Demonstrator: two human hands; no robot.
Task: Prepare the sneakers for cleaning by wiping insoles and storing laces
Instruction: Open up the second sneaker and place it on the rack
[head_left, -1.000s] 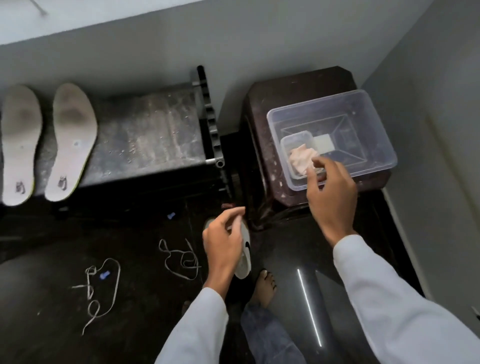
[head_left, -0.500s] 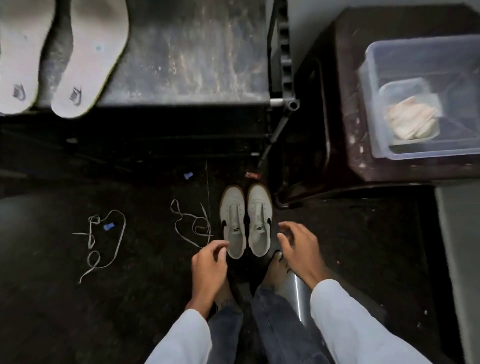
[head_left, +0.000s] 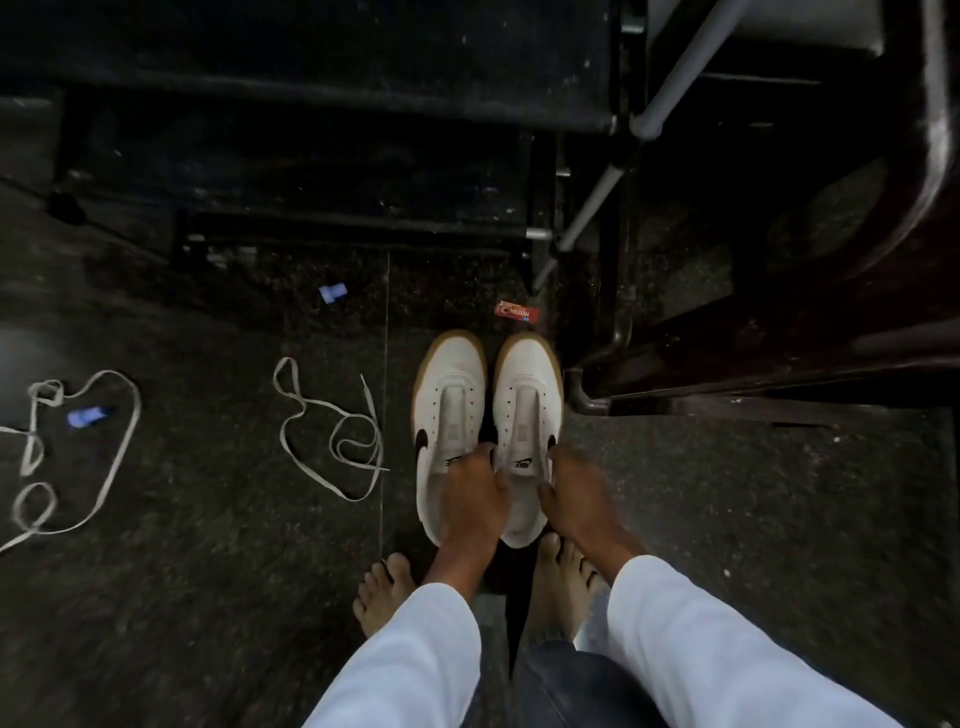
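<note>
- Both sneakers (head_left: 488, 426) stand unlaced on the floor (head_left: 727, 519).
- Two laces (head_left: 332, 431) lie loose there, not yet stored.
- Left hand (head_left: 475, 493) and right hand (head_left: 574, 493) each close on a collar.

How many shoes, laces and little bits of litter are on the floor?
Sneakers: 2, left sneaker and right sneaker
Laces: 2, near lace and far lace
Blue scraps: 2, one and another
Red wrapper: 1
Total: 7

Left lace (head_left: 62, 457) cut off at edge; sneaker heels (head_left: 519, 525) hidden under hands.
</note>
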